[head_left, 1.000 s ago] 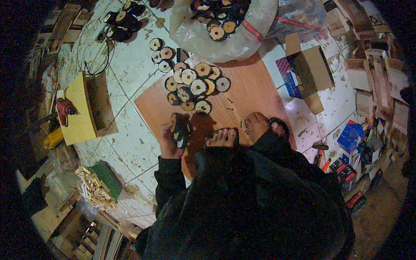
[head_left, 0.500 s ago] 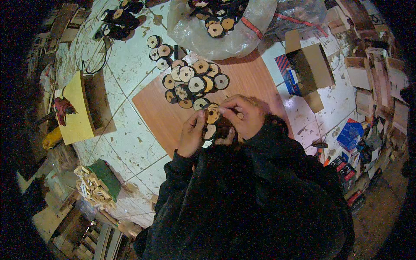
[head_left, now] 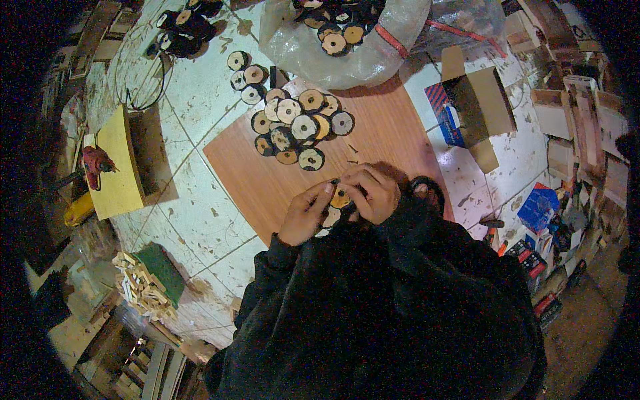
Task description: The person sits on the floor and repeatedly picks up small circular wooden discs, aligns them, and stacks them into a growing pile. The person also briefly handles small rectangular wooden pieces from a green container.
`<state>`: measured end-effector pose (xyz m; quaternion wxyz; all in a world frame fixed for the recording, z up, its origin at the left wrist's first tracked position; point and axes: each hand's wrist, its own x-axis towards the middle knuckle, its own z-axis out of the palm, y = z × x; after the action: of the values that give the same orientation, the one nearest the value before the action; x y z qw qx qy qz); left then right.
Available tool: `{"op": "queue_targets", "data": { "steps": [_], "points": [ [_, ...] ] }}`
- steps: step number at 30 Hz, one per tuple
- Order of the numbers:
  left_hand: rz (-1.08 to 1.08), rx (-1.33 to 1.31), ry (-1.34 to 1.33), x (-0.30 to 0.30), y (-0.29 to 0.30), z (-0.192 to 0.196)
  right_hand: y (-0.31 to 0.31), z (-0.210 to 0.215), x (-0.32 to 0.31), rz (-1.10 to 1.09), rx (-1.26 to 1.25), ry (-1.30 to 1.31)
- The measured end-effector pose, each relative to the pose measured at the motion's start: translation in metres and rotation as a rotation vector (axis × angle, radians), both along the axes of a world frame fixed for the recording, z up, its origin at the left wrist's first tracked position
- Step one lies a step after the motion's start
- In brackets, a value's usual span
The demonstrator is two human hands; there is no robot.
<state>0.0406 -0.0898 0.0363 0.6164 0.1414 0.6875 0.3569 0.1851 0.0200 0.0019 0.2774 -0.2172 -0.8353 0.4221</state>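
Just below the centre of the frame, the left hand [head_left: 303, 217] and the right hand [head_left: 372, 193] meet over a wooden board [head_left: 260, 180]. Together they pinch one small wooden disc [head_left: 341, 198] between their fingertips, both hands curled closed on it; a second pale disc [head_left: 331, 217] shows just beneath, partly hidden by the left thumb. Above the hands, in the upper middle of the board, lies a pile of discs [head_left: 297, 128], about a dozen, overlapping one another, each with a dark rim and a small centre hole. Three more loose discs [head_left: 245, 75] lie on the white tiled floor [head_left: 193, 100] just above and left of the board. At the top of the frame one clear plastic bag [head_left: 360, 47] holds further discs, too jumbled to count. To the right of the board stands one open cardboard box [head_left: 483, 100]. At the left edge one yellow board [head_left: 120, 167] carries one red tool [head_left: 97, 160]. At the lower left sits one heap of small wood sticks [head_left: 140, 287]
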Motion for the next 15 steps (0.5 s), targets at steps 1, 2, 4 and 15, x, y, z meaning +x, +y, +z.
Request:
{"op": "queue_targets", "data": {
  "steps": [1,2,4,15],
  "points": [
    [-0.014,0.003,-0.003,0.000,-0.001,-0.002,-0.001,0.000,0.002,0.010,-0.025,-0.003],
    [-0.024,0.038,0.005,0.000,-0.001,-0.005,-0.002,0.000,0.002,0.012,-0.047,0.024],
    [-0.041,0.112,0.036,0.000,0.000,-0.007,-0.003,0.003,0.003,0.017,-0.075,0.057],
    [-0.149,-0.056,0.009,-0.004,0.007,0.001,-0.008,0.003,0.004,0.010,-0.181,0.040]
  ]
}}
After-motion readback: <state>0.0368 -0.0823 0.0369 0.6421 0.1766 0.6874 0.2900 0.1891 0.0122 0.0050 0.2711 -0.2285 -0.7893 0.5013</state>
